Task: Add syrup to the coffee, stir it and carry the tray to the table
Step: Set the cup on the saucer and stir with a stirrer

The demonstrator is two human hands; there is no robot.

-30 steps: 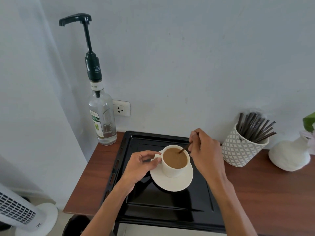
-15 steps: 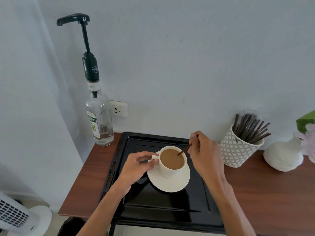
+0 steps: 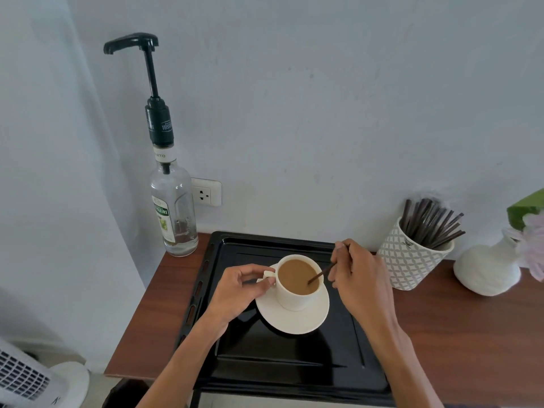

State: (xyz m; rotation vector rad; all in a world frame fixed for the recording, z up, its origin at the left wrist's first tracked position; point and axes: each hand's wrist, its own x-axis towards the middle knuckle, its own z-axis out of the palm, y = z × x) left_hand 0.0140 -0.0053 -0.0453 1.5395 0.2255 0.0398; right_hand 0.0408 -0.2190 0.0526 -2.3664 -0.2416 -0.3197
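The left hand (image 3: 235,293) was closed on the small handle of the white ceramic cup (image 3: 295,285), thumb and fingers pinching it to keep the cup from turning. The right hand (image 3: 360,278) was closed around the upper end of a thin dark brown stir stick (image 3: 319,275), and the lower end of the stick was dipped in the light brown milky coffee (image 3: 297,275), near the right wall of the cup.

The cup stood on a round white saucer (image 3: 294,319), a little left of the saucer's middle, and the saucer lay on the black metal tray (image 3: 273,348), which rested on the reddish-brown wooden counter (image 3: 471,334).

I judged that the stirring step was in progress. The coffee came rather close to the rim, so a fast or wide stir could throw it over into the saucer. The front edge of the tray seemed to reach past the counter edge. A press there could tip it, and in carrying, the saucer could slide on the smooth tray.

To the left, just beside the tray, stood the clear glass syrup bottle with a tall dark pump (image 3: 173,207), almost empty. On the pump collar I could read "TEISS", cut by the curve, on the neck band "ITO", and on the green label "SSEIRE" only in part. At the right stood a white patterned pot of 1 dozen or more spare dark sticks (image 3: 415,260); I could read no writing on it.
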